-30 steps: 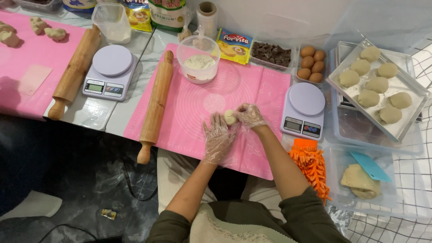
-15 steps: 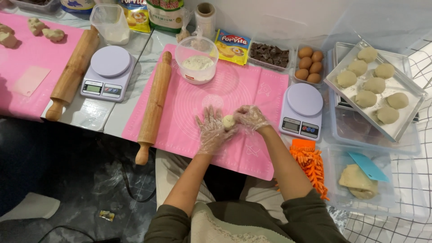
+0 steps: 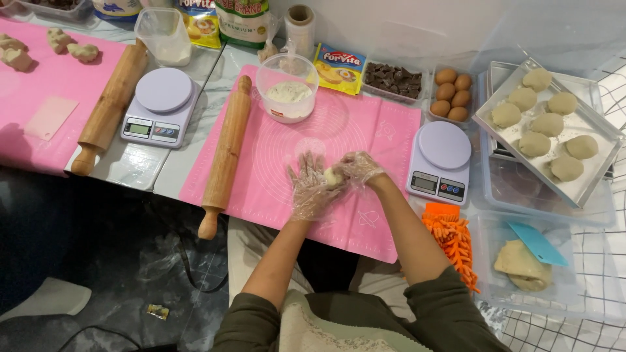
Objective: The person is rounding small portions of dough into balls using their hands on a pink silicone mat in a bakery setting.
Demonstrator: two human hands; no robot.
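The dough ball (image 3: 333,176) has been kept pressed between the two gloved hands, which have shifted only slightly over the pink mat (image 3: 287,156) since the earlier frames.

At the far left, a second pink mat (image 3: 39,98) with dough lumps is seen, then a rolling pin (image 3: 111,107) and a white scale (image 3: 160,107) on the table. A second rolling pin (image 3: 225,156) is laid along the left edge of the middle mat, with a flour bowl (image 3: 287,88) at its top. The left hand (image 3: 312,189) is spread flat, fingers loosely extended, against the ball; the right hand (image 3: 357,169) is curled over it, fingers cupped around the dough. Further right, another scale (image 3: 440,160), a tub of eggs (image 3: 452,96) and a tray (image 3: 590,186) bearing shaped dough pieces are found.
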